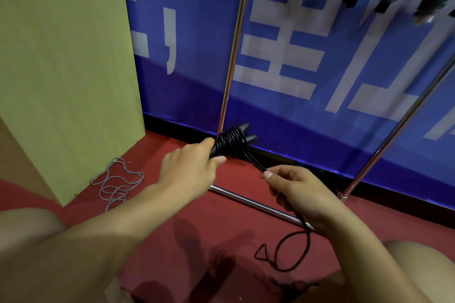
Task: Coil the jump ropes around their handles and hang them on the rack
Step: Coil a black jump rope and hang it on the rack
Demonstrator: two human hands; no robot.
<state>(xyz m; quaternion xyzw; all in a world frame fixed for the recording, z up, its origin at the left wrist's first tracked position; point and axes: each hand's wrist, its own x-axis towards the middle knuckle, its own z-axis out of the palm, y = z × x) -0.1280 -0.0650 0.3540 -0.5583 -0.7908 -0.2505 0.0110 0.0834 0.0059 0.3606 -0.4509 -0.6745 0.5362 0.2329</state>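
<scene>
Your left hand [189, 170] grips the paired black plastic handles [231, 141]; your right hand [295, 194] pinches the thin, limp black cord [253, 161], probably light and springy, so keep it taut.

You're gripping glossy black plastic jump-rope handles [231, 141] wound in shiny smooth black cord [293, 248]. The chromed metal rack tubes [232, 56] are gleaming; the red carpeted floor [197, 216] and pale wooden board [66, 69] are looking matt.

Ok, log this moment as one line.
left hand grips wrapped handles | right hand pinches black rope | rope tail on floor | coiling unfinished | not yet on rack
</scene>
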